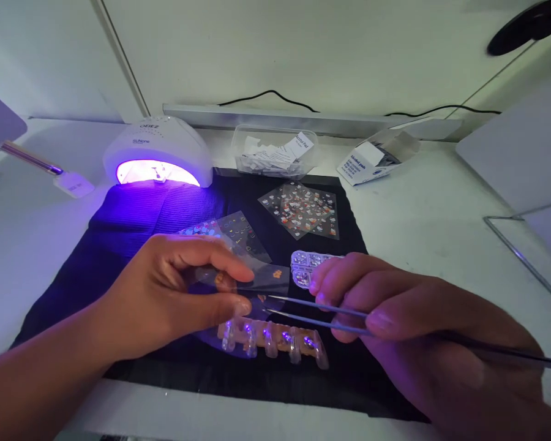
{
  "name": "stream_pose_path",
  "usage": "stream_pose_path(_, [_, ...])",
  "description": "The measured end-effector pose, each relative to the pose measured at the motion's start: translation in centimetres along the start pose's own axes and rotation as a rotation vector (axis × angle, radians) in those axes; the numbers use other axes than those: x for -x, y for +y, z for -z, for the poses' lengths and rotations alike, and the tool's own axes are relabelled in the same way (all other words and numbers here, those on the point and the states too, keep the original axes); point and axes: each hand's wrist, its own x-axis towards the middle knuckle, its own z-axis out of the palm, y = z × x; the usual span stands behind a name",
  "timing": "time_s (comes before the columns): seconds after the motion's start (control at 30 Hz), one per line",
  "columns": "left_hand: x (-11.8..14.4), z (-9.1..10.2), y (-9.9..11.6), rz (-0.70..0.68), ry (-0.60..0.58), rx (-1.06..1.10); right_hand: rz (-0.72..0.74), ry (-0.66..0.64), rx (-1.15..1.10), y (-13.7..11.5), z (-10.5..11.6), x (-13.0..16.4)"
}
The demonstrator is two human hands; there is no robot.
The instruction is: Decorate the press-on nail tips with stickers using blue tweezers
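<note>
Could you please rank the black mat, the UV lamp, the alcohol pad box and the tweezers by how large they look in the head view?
1. black mat
2. UV lamp
3. alcohol pad box and tweezers: unsure, since the tweezers are far nearer the camera.

The left hand (165,294) covers part of the clear sticker strip (257,278) it pinches. The tweezers (312,312) run under the right hand (408,324) and leave the frame's right edge. Print on the alcohol-pad box (365,165), right of the nail lamp (158,153), is too small to read.
</note>
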Motion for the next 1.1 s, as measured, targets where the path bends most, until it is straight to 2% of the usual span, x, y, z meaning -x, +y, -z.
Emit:
stream_pose_path(0.17, [0.1,0.0,-0.1,-0.011,-0.001,-0.006,-0.012,0.039,0.014,-0.2,-0.3,0.0])
stream_pose_path(0.37, [-0.2,-0.1,0.0,-0.044,0.031,0.007,0.076,-0.014,-0.092,0.2,0.1,-1.2])
stream_pose_path(0.47, [-0.2,-0.1,0.0,-0.039,0.063,0.036,0.087,0.0,-0.123,0.3,0.2,-1.5])
stream_pose_path(0.7, [0.0,0.3,-0.6,-0.089,0.003,0.066,0.117,-0.038,-0.136,0.5,0.6,-1.5])
stream_pose_path(0.83, [-0.2,0.4,-0.8,-0.062,-0.014,0.096,0.142,-0.069,-0.178,0.9,0.9,-1.6])
stream_pose_path(1.1, [-0.5,0.4,-1.0,-0.005,0.025,0.135,0.121,-0.057,-0.201,1.2,0.9,-1.5])
